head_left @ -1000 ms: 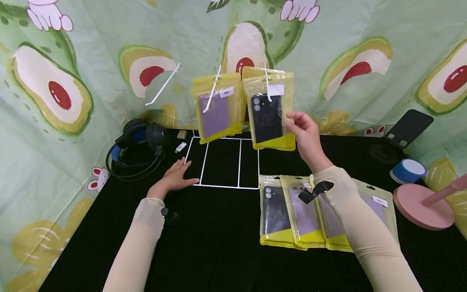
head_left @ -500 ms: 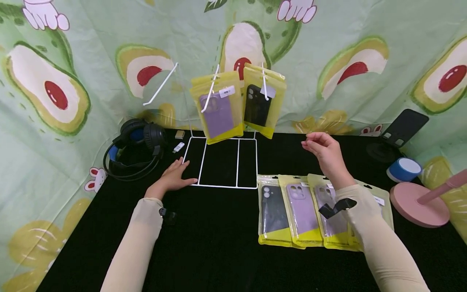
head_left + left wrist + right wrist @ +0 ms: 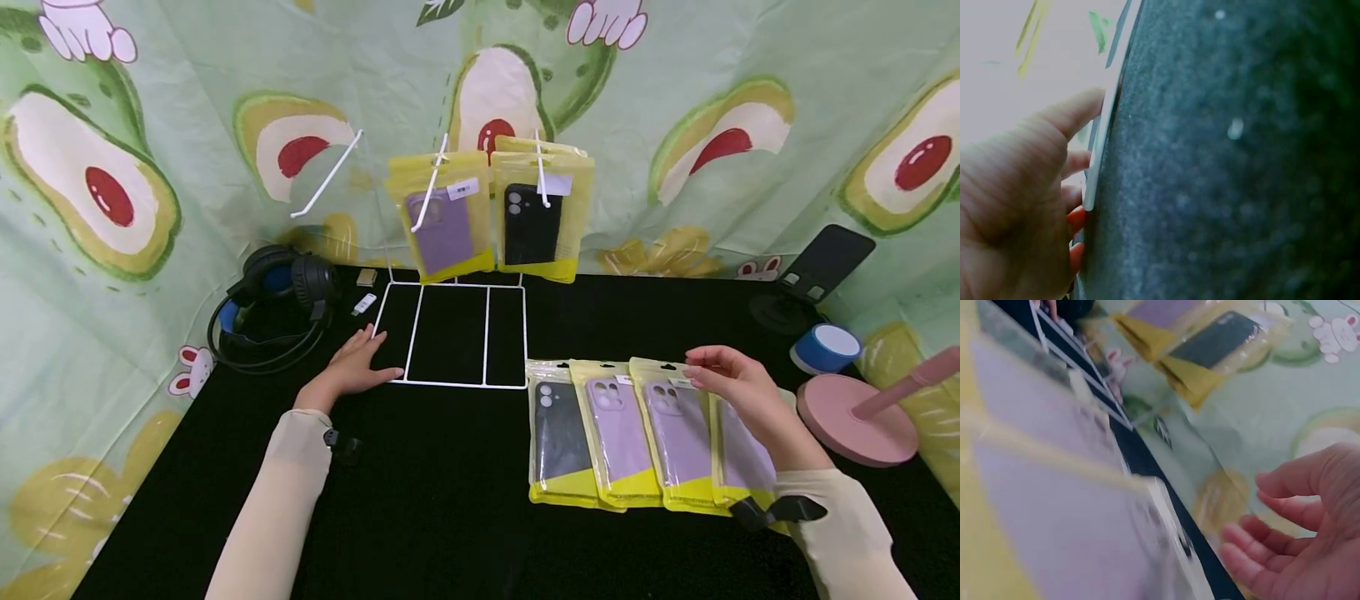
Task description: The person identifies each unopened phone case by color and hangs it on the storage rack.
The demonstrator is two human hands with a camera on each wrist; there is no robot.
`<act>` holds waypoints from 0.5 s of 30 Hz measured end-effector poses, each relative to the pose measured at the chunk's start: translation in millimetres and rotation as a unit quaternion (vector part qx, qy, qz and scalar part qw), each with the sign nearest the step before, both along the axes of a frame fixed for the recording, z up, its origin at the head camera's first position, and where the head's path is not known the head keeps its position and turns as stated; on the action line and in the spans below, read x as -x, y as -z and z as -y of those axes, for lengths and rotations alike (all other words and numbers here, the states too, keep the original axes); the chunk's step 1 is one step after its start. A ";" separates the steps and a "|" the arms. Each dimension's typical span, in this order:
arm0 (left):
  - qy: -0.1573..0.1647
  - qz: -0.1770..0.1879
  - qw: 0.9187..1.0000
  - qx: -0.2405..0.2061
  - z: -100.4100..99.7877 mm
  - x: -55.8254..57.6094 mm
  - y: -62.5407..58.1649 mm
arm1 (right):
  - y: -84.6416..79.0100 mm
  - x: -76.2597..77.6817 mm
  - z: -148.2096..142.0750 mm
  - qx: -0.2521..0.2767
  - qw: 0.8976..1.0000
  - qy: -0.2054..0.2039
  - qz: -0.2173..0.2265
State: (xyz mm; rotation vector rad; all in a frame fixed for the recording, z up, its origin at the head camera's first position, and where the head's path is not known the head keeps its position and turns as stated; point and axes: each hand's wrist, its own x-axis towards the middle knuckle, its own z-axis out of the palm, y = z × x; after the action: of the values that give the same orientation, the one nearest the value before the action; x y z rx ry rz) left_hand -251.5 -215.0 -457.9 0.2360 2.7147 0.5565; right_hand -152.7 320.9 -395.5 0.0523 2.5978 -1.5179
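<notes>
My left hand [image 3: 349,364] rests with spread fingers on the front left corner of a white wire rack [image 3: 465,385]; the left wrist view shows its thumb against the wire. Over the upper right end of a row of yellow packets my right hand [image 3: 738,392] hovers, its fingers loosely bent and nothing between them. That row holds a dark phone case packet [image 3: 562,433] at the left, then purple phone case packets [image 3: 678,433], overlapping. On the rack's hooks hang a purple case packet [image 3: 442,225] and, to its right, a black case packet [image 3: 534,221], each with another behind.
A third hook [image 3: 327,175] at the left bears no packet. Headphones [image 3: 281,304], a USB stick [image 3: 364,304] and a small tan block [image 3: 367,277] lie left of the rack. At right stand a phone on a stand [image 3: 825,262], a blue roll [image 3: 827,347] and a pink lamp base [image 3: 855,421].
My right hand has let go of the black case packet on the right hook and come down and right to the packets on the table. The hung packet swung. My left hand stays put.
</notes>
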 end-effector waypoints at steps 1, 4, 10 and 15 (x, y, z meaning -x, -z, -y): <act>0.001 0.000 1.000 0.001 -0.1 -0.1 -0.1 | 0.4 -5.5 -5.3 -0.019 1.000 -0.002 0.011; 0.000 -0.001 1.000 0.001 0.1 -0.6 -0.4 | 1.1 -21.2 -21.1 -0.081 0.996 -0.011 0.041; -0.001 -0.002 1.000 -0.003 1.1 -0.4 -1.6 | 4.3 -48.6 -49.8 -0.176 0.981 -0.028 0.071; -0.002 -0.002 1.000 0.000 2.2 0.0 -1.6 | 12.0 -63.8 -64.1 -0.217 0.970 0.005 0.109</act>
State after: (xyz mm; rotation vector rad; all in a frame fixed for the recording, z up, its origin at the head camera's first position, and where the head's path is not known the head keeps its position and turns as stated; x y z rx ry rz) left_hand -251.5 -217.3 -456.2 0.2316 2.7188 0.5570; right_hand -88.9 384.9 -407.5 0.2595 2.6913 -0.8593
